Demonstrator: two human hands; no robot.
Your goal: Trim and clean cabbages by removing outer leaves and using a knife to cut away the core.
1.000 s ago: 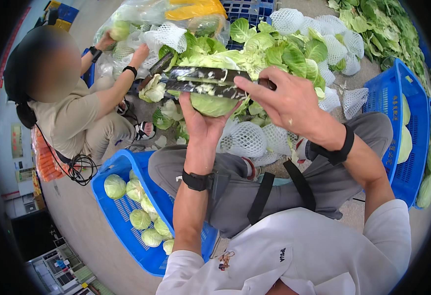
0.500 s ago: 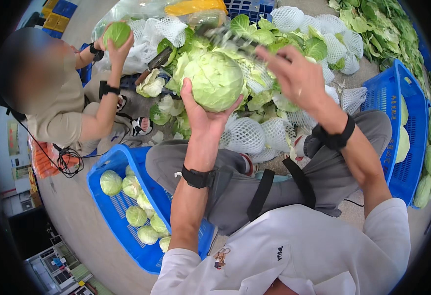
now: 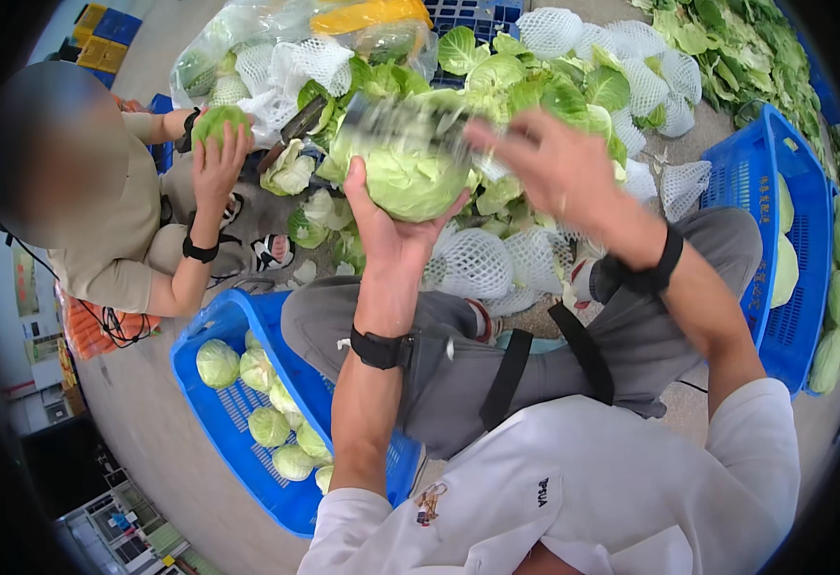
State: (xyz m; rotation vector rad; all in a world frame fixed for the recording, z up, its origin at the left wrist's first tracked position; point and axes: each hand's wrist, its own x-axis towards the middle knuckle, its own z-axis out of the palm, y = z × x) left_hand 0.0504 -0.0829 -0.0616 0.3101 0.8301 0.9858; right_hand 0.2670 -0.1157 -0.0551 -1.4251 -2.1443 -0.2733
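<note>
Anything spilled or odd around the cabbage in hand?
Yes: loose leaves and white foam nets litter the floor ahead, untidy underfoot. A pale scrap shows against the gray trousers; whether resting or falling, I can't tell. The cabbage itself shows no obvious damage.

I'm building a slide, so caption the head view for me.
Left hand holds a pale green cabbage while the right hand holds a motion-blurred knife over its far side.
</note>
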